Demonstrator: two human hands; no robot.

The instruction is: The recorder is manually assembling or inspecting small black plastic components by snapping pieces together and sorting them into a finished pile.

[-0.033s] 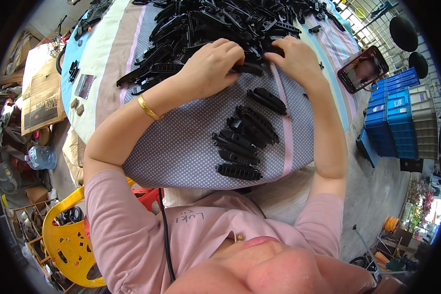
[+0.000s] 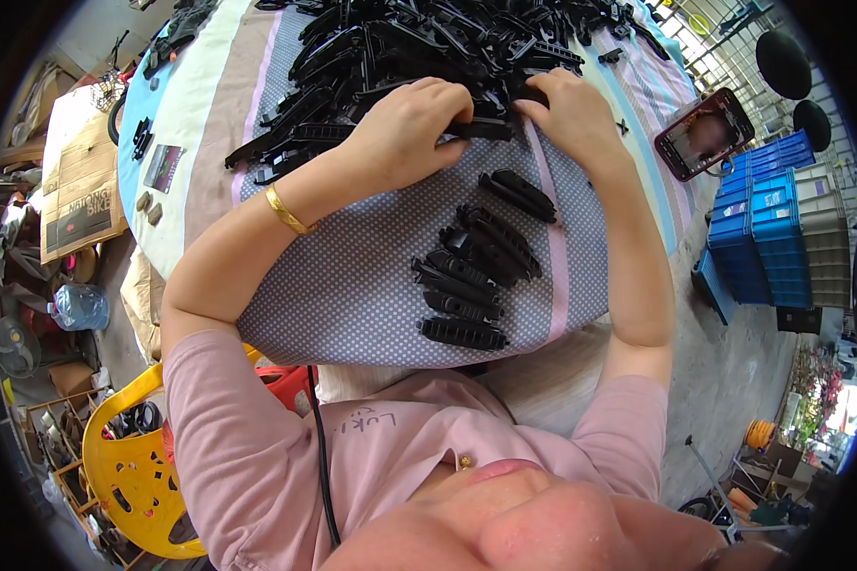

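My left hand [image 2: 412,131], with a gold bangle at the wrist, is closed around the end of a long black plastic part [image 2: 487,127] that sticks out to the right. My right hand [image 2: 573,116] is pinched at the near edge of the heap, its thumb and fingers against something black. What it holds is partly hidden among the dark parts. Beyond both hands lies a big pile of black plastic parts [image 2: 400,57]. Closer to me, several similar ribbed black parts [image 2: 462,333] lie in a loose column on the dotted cloth, with one apart [image 2: 517,196].
A patterned cloth [image 2: 333,285] covers the round-edged table. A phone [image 2: 705,135] on a ring holder stands at the right edge. Small stones [image 2: 149,207] and a card [image 2: 164,167] lie at left. Blue crates [image 2: 773,224] are stacked beyond the right side; a yellow chair [image 2: 129,466] is at lower left.
The black part in my left hand has tipped slightly and lies more level. Both hands have shifted only a little.
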